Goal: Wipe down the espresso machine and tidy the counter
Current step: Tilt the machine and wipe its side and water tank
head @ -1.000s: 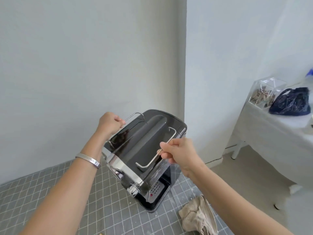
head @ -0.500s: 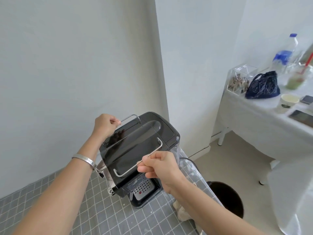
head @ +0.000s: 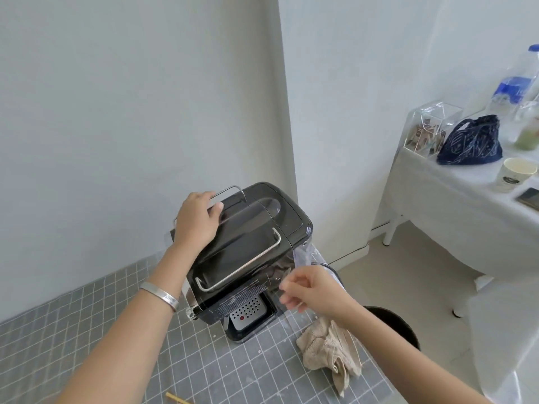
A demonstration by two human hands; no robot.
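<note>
The black espresso machine (head: 250, 243) stands on the grey tiled counter (head: 87, 330) near the wall corner, with two metal rails on its top and a perforated drip tray (head: 248, 312) at the front. My left hand (head: 197, 221) lies on the machine's top over the left rail, fingers spread on the lid. Off the rail, my right hand (head: 309, 290) is at the machine's right front corner, its fingers pinched on a clear plastic film (head: 303, 255) that hangs down that side. A beige cloth (head: 329, 351) lies crumpled on the counter just below my right wrist.
A black bin (head: 393, 325) stands on the floor past the counter's right edge. A white-covered table (head: 455, 205) at the right holds a paper cup (head: 516, 170), a dark blue bag (head: 472, 141), a clear box, a bottle and a phone. A wooden stick (head: 178, 399) lies at the counter's front.
The machine has gone from tilted to standing level on the counter. Both hands have left the rails: the left now rests on the lid, the right dropped to the film at the right side.
</note>
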